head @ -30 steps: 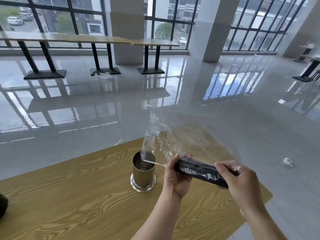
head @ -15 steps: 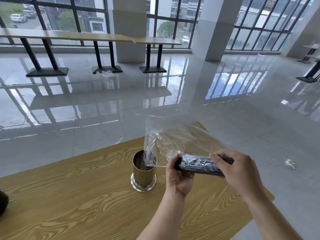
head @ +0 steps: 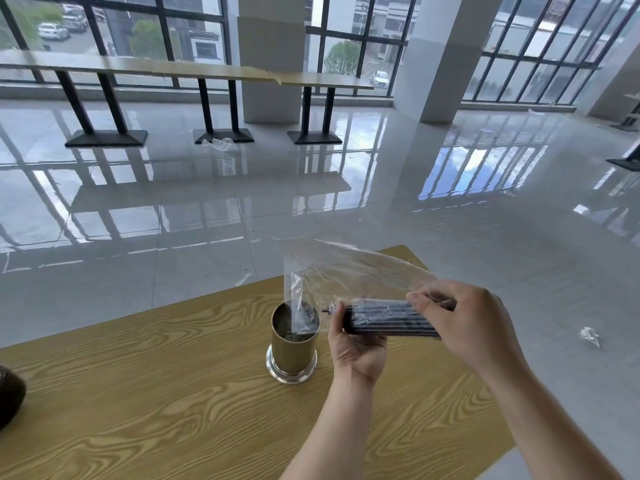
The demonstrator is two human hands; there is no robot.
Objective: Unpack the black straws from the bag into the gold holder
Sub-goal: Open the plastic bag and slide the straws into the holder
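Note:
A bundle of black straws (head: pixel 384 318) lies roughly level inside a clear plastic bag (head: pixel 346 271), held above the wooden table (head: pixel 138 393). My left hand (head: pixel 356 351) grips the bundle's left end from below. My right hand (head: pixel 467 327) closes over its right end through the plastic. The bag's loose open part billows up and to the left, and a corner of it hangs over the mouth of the gold holder (head: pixel 292 341). The holder stands upright on the table just left of my left hand, and no straws show inside it.
A dark rounded object (head: pixel 8 396) sits at the table's left edge. The table's far corner is behind the bag. Crumpled plastic scraps (head: pixel 590 336) lie on the glossy floor to the right. Long counters on black legs (head: pixel 207 98) stand by the windows.
The bundle has levelled out and risen slightly. My right hand slid left along it, and the loose bag swung up and over toward the right.

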